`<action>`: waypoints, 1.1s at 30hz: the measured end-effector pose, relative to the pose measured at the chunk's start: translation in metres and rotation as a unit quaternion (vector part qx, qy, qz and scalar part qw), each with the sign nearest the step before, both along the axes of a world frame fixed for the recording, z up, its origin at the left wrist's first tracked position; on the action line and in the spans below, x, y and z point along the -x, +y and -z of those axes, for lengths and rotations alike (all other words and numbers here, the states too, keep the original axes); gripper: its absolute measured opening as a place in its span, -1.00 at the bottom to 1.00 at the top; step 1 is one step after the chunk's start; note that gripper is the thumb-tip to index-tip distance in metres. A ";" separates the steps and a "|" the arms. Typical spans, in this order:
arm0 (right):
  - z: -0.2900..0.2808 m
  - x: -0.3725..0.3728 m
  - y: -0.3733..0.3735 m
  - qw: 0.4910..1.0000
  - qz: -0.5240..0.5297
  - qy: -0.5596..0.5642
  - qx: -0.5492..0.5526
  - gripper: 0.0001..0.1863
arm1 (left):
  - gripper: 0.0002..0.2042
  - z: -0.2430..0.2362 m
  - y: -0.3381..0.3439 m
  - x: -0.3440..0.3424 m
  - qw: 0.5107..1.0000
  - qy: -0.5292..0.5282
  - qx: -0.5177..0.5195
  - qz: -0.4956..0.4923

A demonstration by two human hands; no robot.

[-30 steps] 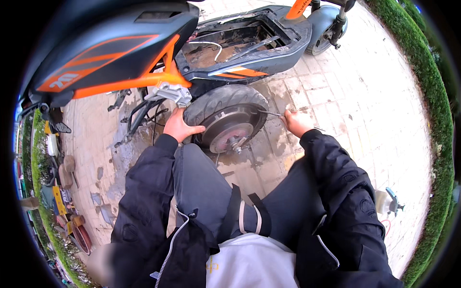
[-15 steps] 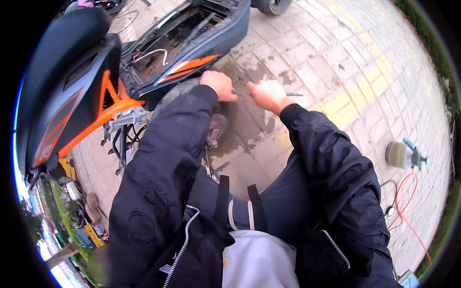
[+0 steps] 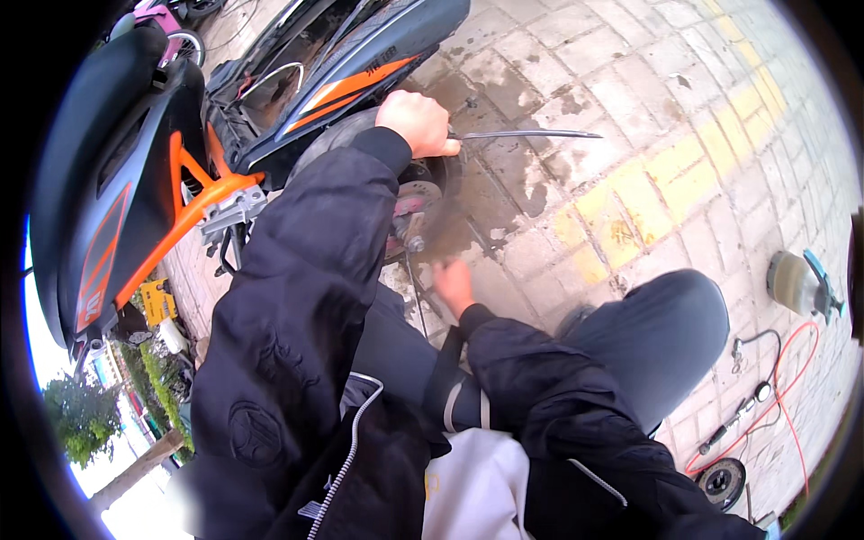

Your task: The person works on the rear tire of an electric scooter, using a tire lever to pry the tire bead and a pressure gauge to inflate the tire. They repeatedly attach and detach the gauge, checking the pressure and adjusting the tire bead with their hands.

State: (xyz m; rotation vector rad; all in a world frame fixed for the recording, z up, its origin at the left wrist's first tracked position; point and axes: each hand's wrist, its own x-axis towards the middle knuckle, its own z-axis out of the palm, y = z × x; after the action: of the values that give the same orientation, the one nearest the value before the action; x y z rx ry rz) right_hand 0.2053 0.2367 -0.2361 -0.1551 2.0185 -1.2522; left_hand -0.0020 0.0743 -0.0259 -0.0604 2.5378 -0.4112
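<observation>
Left hand (image 3: 412, 123), grip closed round a lever (image 3: 531, 134) by the tyre (image 3: 331, 142); loosened, the lever could spring. Right hand (image 3: 453, 283) blurred; can't tell its grip.

Two hands: left hand (image 3: 414, 124), twelve o'clock; right hand (image 3: 453, 286), centre. One lever (image 3: 531, 134), one o'clock. One orange-trimmed scooter (image 3: 200, 194), ten. One bottle (image 3: 794, 282), three.

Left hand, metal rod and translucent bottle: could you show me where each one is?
Left hand (image 3: 414, 124): head view, back of the hand.
Metal rod (image 3: 531, 134): head view, middle of its exposed length.
Translucent bottle (image 3: 792, 282): head view, side of its body.
</observation>
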 end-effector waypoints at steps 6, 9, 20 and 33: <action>0.054 -0.074 -0.048 0.982 -0.135 -0.134 0.022 -0.52 | -0.50 -0.003 -0.002 -0.005 1.000 -0.011 0.004 -0.008; 0.081 -0.071 -0.056 0.988 -0.059 -0.136 0.033 -0.49 | -0.51 0.003 0.005 0.010 1.000 -0.008 -0.005 -0.009; 0.046 -0.075 -0.057 0.998 -0.001 -0.053 0.040 -0.51 | -0.55 0.011 -0.005 -0.010 0.999 0.008 -0.013 -0.029; 0.049 -0.020 -0.010 0.991 -0.119 0.053 -0.021 -0.45 | -0.54 -0.010 -0.017 -0.041 0.994 0.094 -0.026 -0.039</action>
State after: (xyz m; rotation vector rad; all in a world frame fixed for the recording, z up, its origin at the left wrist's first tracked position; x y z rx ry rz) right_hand 0.2256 0.2272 -0.2847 -0.4373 2.0439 -1.0704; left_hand 0.0391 0.0569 -0.0164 -0.1866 2.7203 -0.3210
